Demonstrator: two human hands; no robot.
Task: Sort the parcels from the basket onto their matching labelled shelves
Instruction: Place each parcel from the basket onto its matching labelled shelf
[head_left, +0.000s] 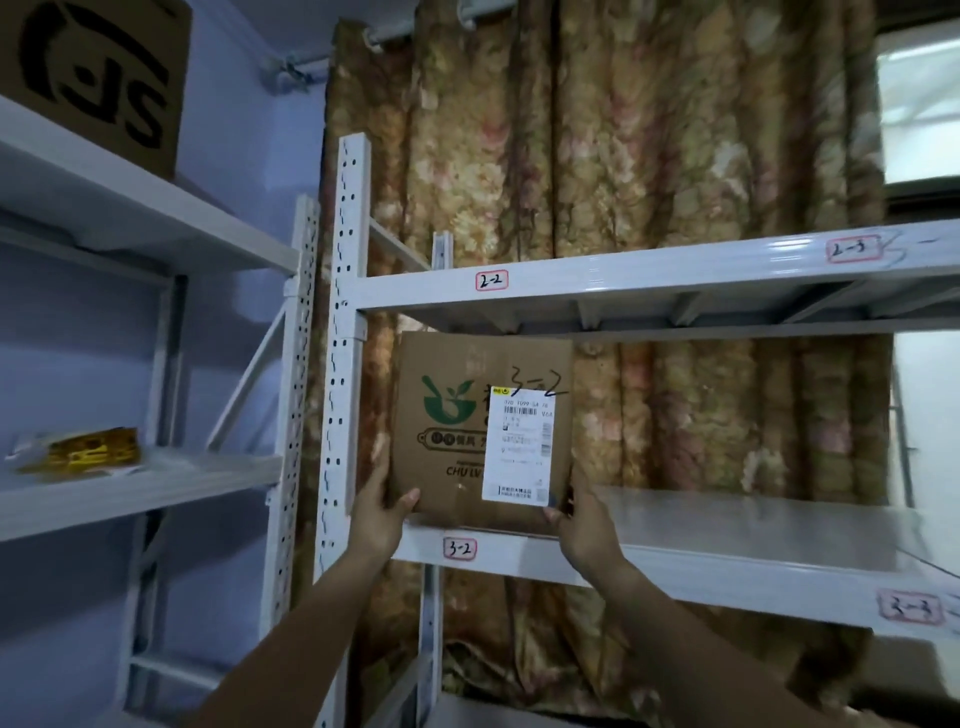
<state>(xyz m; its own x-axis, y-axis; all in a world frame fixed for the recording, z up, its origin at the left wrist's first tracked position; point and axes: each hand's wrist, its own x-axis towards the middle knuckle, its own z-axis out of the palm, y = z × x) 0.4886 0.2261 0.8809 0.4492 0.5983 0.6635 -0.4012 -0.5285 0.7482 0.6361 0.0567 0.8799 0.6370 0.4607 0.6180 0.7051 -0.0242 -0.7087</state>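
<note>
While the box (457, 415) stands upright with its lower edge at the front lip of the shelf (727, 569), a slip looks the main risk. At lower centre-left the left hand (382, 512) grips the bottom-left corner, thumb on the front face, fingers (381, 470) curled round the side edge, close beside the post (340, 364). Pushed in crookedly, that corner could catch on the post. The box, hand-marked 3-2, fills mid-frame above the 3-2 tag (460, 548), its top just under the upper shelf (649, 283), so lifting it may knock that. The right hand (584, 525) holds the bottom-right corner likewise. Behind hangs only a curtain (701, 415). Shoved too deep, the box might drop off the back. Released too early, it could tip forward.
</note>
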